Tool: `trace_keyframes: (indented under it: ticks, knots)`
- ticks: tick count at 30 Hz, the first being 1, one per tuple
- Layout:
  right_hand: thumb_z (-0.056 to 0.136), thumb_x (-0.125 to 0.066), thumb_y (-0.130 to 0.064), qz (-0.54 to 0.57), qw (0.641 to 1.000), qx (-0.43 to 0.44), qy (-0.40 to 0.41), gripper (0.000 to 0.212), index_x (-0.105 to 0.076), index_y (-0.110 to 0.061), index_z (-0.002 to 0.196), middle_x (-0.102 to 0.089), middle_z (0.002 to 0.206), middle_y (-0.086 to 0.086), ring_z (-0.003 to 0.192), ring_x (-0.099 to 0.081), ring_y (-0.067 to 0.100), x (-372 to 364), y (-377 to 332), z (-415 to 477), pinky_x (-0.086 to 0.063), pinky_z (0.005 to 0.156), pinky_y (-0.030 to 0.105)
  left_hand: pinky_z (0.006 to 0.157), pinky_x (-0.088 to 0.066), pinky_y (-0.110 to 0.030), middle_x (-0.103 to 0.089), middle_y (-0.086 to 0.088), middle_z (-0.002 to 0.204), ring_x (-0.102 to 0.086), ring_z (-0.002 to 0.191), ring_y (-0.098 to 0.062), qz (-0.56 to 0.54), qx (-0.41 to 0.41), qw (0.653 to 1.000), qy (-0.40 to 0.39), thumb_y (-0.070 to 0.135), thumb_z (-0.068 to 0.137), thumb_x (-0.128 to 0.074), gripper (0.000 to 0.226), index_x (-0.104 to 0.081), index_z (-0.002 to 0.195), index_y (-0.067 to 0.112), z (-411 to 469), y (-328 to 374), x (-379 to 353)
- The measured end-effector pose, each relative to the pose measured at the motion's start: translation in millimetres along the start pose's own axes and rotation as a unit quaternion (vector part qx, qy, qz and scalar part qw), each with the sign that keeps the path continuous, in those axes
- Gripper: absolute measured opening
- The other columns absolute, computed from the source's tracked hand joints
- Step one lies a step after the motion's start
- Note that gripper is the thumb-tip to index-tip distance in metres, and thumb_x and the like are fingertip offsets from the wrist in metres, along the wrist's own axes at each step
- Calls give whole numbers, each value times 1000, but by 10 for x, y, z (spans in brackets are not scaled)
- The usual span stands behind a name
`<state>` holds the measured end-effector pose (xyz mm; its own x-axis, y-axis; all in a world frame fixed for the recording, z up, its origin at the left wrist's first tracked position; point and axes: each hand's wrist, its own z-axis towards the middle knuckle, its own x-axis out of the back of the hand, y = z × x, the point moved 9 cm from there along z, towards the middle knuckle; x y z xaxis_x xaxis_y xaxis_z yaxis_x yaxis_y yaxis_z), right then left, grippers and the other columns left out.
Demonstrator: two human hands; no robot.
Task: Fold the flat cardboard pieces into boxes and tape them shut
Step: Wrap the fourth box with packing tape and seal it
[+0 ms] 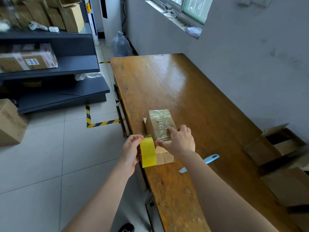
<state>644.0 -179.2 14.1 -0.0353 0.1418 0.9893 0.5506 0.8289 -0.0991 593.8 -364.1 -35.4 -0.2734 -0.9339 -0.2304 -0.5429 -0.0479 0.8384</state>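
The left hand (130, 153) pinches the yellow tape roll (148, 152). The right hand (180, 142) presses spread fingers on the tape-covered brown cardboard box (158, 123).

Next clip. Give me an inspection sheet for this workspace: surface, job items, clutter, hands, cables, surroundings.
Surface: wooden table, glossy and scuffed.
Job's things: small cardboard box on the table, its top covered in clear tape; yellow tape roll at its near end.
Clutter: blue knife on the table, partly hidden by the right forearm; open cartons at the table's right side.
Hands: left hand grips the tape roll; right hand rests on the box, fingers spread.
Cables: dark cord down the far wall.
Surroundings: dark shelving with cartons; water bottle on the tiled floor.
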Motion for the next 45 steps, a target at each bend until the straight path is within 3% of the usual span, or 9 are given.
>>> trace_keyframes:
  ticks: [6,16,19,22,28,32,36,40,45]
  knots:
    - [85,-41,-74,120,990,3,77,66,-57,-28,129,-53,126,3,118,-45,21,315,-130,-158,-43,95,37,73,-48,-38,-62,-4,106,-56,92,-26,48,-85,995,10,18,102,-43,25,-61,85,23,-117,310,-6]
    - [88,-70,-21,566,824,-12,-32,4,-73,-24,88,-68,85,11,75,-61,17,483,-525,-425,-52,62,31,75,-55,-43,-64,-6,109,-62,98,-27,77,-156,985,1,22,101,-46,24,-64,92,35,-355,590,-101]
    - [87,-69,-19,548,837,-4,7,13,-72,-30,80,-64,79,2,76,-58,15,611,-541,-446,-49,65,35,66,-59,-38,-64,-3,102,-64,88,-19,122,-182,975,36,26,98,-53,20,-56,112,39,-404,690,-72]
    - [87,-65,-19,495,867,0,61,16,-69,-32,78,-56,67,-11,62,-50,8,755,-504,-466,-41,54,23,70,-56,-30,-62,4,89,-63,82,-10,168,-213,961,60,22,87,-71,67,-34,141,37,-433,849,-1]
    - [89,-59,-20,344,931,87,85,17,-72,-29,91,-55,69,-15,58,-47,5,952,-658,-545,-35,52,18,57,-38,-5,-65,12,84,-56,73,4,361,-372,852,75,21,86,-71,14,-74,99,22,-664,1239,-181]
    - [91,-59,-21,304,943,108,77,25,-70,-25,113,-65,83,-8,76,-58,11,1017,-659,-541,-40,60,17,52,-35,-13,-61,18,70,-55,66,3,388,-364,844,65,23,88,-69,6,-73,85,21,-613,1256,-236]
    - [90,-65,-28,338,936,96,37,68,-30,-28,148,-60,73,-7,66,-55,6,1032,-581,-493,-40,54,14,52,-36,-18,-58,17,72,-55,68,0,404,-334,851,46,25,92,-63,9,-64,83,23,-492,1186,-315]
    - [88,-63,-47,376,924,74,-22,31,-60,-21,106,-64,93,2,85,-61,19,950,-447,-392,-52,74,38,56,-44,-25,-61,11,75,-59,72,-7,360,-302,882,28,24,95,-57,17,-57,78,28,-383,1154,-353]
    - [84,-67,-51,354,929,96,-37,39,-69,-12,82,-65,79,13,71,-60,28,821,-340,-339,-49,64,44,57,-41,-24,-62,6,75,-60,71,-11,328,-248,911,11,23,95,-54,19,-57,77,29,-218,1131,-277]
